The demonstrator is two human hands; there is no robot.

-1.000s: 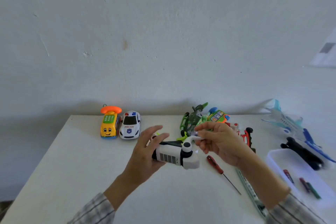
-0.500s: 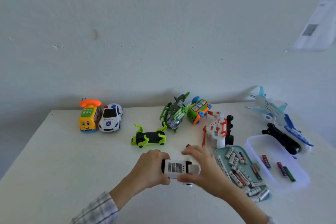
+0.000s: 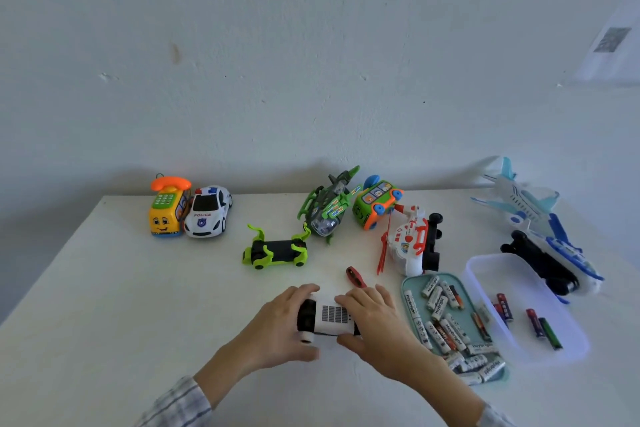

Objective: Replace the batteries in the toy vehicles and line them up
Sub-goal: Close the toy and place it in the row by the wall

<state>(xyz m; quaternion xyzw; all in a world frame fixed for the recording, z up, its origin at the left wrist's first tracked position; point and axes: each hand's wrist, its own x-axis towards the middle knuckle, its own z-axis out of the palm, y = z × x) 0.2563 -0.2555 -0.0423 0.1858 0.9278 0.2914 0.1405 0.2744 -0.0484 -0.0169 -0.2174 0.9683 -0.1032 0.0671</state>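
A white toy vehicle [image 3: 330, 318] lies upside down on the table [image 3: 104, 288], held between both hands: left hand [image 3: 282, 326] grips its black end, right hand [image 3: 372, 322] curls over the other.

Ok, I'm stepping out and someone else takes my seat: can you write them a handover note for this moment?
Left hand and right hand both grip the white-and-black toy vehicle, underside up, on the white table.
Lined up at the back: yellow phone car, white police car.
Batteries: teal tray, clear tub.
Red-handled screwdriver behind the hands.
Left: this vehicle and the unaligned toys.
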